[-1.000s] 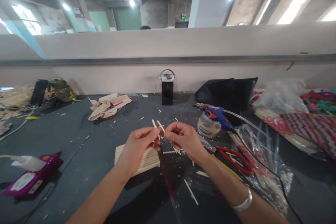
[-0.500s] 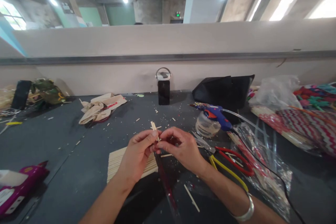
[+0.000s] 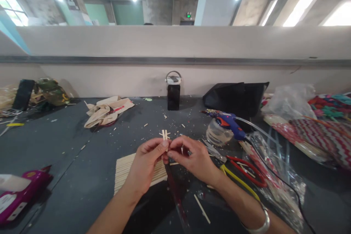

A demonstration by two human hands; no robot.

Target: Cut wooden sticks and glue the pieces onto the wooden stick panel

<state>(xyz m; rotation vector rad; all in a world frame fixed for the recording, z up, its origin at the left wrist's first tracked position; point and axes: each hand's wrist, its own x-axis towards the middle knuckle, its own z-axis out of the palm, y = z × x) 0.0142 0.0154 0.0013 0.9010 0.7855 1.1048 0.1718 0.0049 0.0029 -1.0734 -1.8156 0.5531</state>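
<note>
Wooden sticks (image 3: 165, 135), two side by side, are pinched between the thumb and fingers of the left hand (image 3: 146, 161), above the table (image 3: 68, 128). Close against it, the right hand (image 3: 194, 158) curls its fingertips inward, its grip unclear; a glue gun (image 3: 231, 123) rests on a jar (image 3: 216, 135) farther right.

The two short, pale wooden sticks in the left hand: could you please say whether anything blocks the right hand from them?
Nothing visible stands between the right hand and the two short, pale wooden sticks; its fingers are right beside them, and the left hand pinches them.
</note>
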